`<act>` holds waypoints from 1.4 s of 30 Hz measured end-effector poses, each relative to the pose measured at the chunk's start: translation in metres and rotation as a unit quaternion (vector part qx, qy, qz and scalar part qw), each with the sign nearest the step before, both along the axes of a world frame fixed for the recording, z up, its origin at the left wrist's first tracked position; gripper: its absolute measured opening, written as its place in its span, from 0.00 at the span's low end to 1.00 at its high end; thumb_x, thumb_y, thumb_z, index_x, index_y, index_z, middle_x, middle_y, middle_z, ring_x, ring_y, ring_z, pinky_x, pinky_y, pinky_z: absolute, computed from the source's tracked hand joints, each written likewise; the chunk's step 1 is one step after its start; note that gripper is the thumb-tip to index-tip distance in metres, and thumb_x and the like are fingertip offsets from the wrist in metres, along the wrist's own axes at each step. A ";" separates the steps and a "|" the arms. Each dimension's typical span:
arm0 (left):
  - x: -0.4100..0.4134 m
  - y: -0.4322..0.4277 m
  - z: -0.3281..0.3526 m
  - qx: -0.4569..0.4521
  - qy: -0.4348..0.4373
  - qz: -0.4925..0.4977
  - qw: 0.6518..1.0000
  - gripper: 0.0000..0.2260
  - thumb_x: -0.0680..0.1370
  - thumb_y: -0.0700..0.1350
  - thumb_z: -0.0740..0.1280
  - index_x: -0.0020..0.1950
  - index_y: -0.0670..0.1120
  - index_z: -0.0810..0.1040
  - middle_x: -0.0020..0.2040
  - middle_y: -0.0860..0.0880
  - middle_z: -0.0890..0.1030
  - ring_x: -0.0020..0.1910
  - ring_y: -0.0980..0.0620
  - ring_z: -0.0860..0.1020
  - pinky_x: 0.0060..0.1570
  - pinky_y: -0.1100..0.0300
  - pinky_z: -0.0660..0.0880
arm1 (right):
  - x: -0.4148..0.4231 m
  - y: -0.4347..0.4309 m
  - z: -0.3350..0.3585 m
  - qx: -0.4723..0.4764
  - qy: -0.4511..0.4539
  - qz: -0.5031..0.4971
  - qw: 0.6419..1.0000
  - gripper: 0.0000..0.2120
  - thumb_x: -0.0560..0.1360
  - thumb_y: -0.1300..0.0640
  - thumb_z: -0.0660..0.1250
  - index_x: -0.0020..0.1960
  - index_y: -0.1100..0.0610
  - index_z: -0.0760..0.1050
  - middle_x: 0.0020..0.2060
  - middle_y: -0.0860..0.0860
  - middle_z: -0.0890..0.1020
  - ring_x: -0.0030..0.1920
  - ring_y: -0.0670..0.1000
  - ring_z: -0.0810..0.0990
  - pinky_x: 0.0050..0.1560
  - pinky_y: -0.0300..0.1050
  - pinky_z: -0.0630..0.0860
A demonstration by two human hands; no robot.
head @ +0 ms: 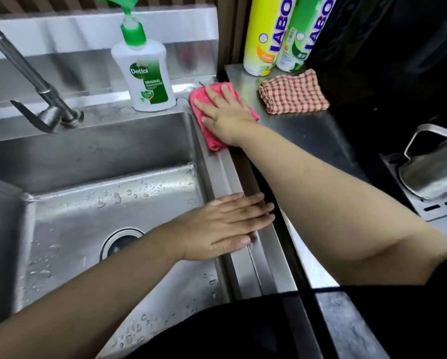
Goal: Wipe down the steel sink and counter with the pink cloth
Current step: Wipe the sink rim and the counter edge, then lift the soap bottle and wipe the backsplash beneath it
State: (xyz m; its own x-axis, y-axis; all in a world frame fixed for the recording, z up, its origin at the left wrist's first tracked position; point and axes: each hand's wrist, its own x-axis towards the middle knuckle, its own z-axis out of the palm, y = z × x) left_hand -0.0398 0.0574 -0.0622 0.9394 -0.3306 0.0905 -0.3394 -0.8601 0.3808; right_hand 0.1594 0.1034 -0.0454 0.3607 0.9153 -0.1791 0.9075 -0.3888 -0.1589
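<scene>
Now pressing down on the pink cloth [210,137] with the right hand [223,114], palm flat, with straight and slightly spread fingers. Working at the far right corner of the sink [87,151], with the cloth laid across the rim and onto the near edge of the steel counter [302,133], and with one end of it drooping toward the basin side. Resting the left hand [225,224] flat on the sink's right rim, closer to the body, with straight fingers held close together, pointing toward the counter and holding nothing.

Just left of the pink cloth, on the back ledge: an upright white soap bottle [144,73] with a green pump. Further left: a steel tap [33,81], slanting over the basin. Down in the basin: scattered water drops and a round drain [121,242], partly hidden behind the left forearm. On the counter, near the pink cloth but apart from it: a folded red checked cloth [293,93]. Behind that, against the back: a yellow spray can [266,35] and a green spray can [300,35], upright and side by side. At the far right: a steel kettle [435,172].
</scene>
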 end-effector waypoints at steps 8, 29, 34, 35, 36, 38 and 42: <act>0.003 0.018 0.002 -0.034 0.007 0.035 0.999 0.22 0.81 0.53 0.45 0.75 0.51 0.50 0.76 0.54 0.51 0.75 0.57 0.43 0.71 0.63 0.37 | -0.019 -0.045 -0.013 0.052 -0.012 0.010 0.999 0.24 0.79 0.45 0.49 0.75 0.42 0.52 0.77 0.48 0.47 0.76 0.56 0.41 0.72 0.59 0.42; 0.038 0.068 -0.010 -0.053 -0.021 0.079 0.995 0.22 0.81 0.52 0.48 0.73 0.49 0.63 0.75 0.50 0.61 0.76 0.53 0.51 0.73 0.54 0.50 | 0.023 0.035 0.000 0.005 -0.001 0.018 1.000 0.24 0.81 0.47 0.47 0.76 0.43 0.47 0.77 0.48 0.44 0.76 0.55 0.39 0.72 0.59 0.40; 0.029 0.113 0.020 -0.125 -0.225 0.374 0.891 0.17 0.78 0.51 0.56 0.60 0.45 0.75 0.56 0.46 0.76 0.59 0.55 0.68 0.63 0.62 0.61 | 0.025 0.033 -0.006 0.043 -0.003 0.010 0.999 0.27 0.80 0.46 0.49 0.76 0.46 0.45 0.77 0.48 0.46 0.76 0.54 0.42 0.73 0.55 0.40; 0.030 0.124 0.026 -0.141 -0.257 0.439 0.850 0.17 0.77 0.52 0.57 0.58 0.44 0.75 0.54 0.47 0.74 0.57 0.55 0.67 0.60 0.63 0.61 | 0.024 0.032 -0.006 0.043 0.000 0.008 0.999 0.27 0.80 0.46 0.50 0.76 0.47 0.44 0.77 0.48 0.46 0.76 0.53 0.42 0.73 0.54 0.40; 0.032 0.136 0.032 -0.155 -0.281 0.494 0.808 0.17 0.76 0.53 0.59 0.58 0.44 0.74 0.54 0.49 0.71 0.56 0.54 0.67 0.58 0.61 0.63 | 0.024 0.033 -0.005 0.041 0.000 0.007 0.999 0.28 0.80 0.45 0.50 0.76 0.47 0.44 0.77 0.48 0.46 0.76 0.53 0.41 0.73 0.54 0.39; 0.040 0.156 0.043 -0.179 -0.309 0.577 0.735 0.20 0.74 0.56 0.64 0.59 0.44 0.71 0.54 0.50 0.68 0.57 0.48 0.68 0.57 0.58 0.65 | 0.024 0.034 -0.002 0.039 -0.003 0.009 0.999 0.28 0.80 0.45 0.50 0.76 0.48 0.44 0.77 0.48 0.46 0.76 0.54 0.41 0.73 0.54 0.39; 0.056 0.180 0.047 -0.235 -0.260 0.625 0.698 0.31 0.69 0.59 0.69 0.67 0.49 0.65 0.62 0.48 0.69 0.62 0.49 0.66 0.63 0.57 0.63 | 0.020 0.031 -0.002 0.039 -0.020 -0.003 0.999 0.28 0.79 0.41 0.49 0.76 0.47 0.45 0.77 0.47 0.46 0.76 0.54 0.39 0.73 0.55 0.37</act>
